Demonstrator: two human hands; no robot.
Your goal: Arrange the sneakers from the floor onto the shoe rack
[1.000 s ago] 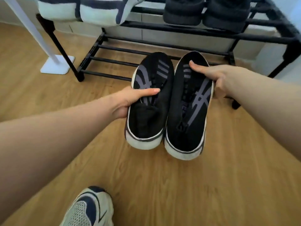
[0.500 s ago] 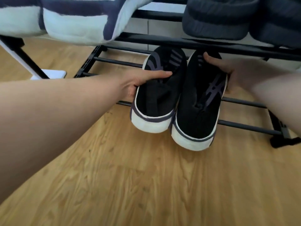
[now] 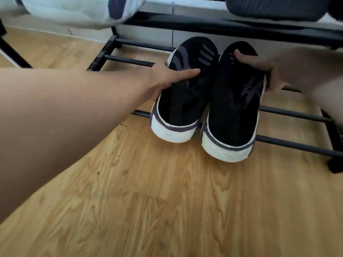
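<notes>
Pushed deeper under the upper shelf since half a second ago: 2 black sneakers, side by side, toes toward the wall, over the bars of the rack (image 3: 289,114)'s lower tier, white heels overhanging the floor (image 3: 167,210). Left hand (image 3: 167,78) clamped on left sneaker (image 3: 185,101), thumb across the top, fingers hidden beneath. Right hand (image 3: 267,67) wrapped round right sneaker (image 3: 233,115)'s outer edge, thumb on the toe. Blurred white shoe (image 3: 78,10) and dark shoe (image 3: 274,6) on the tier above.
</notes>
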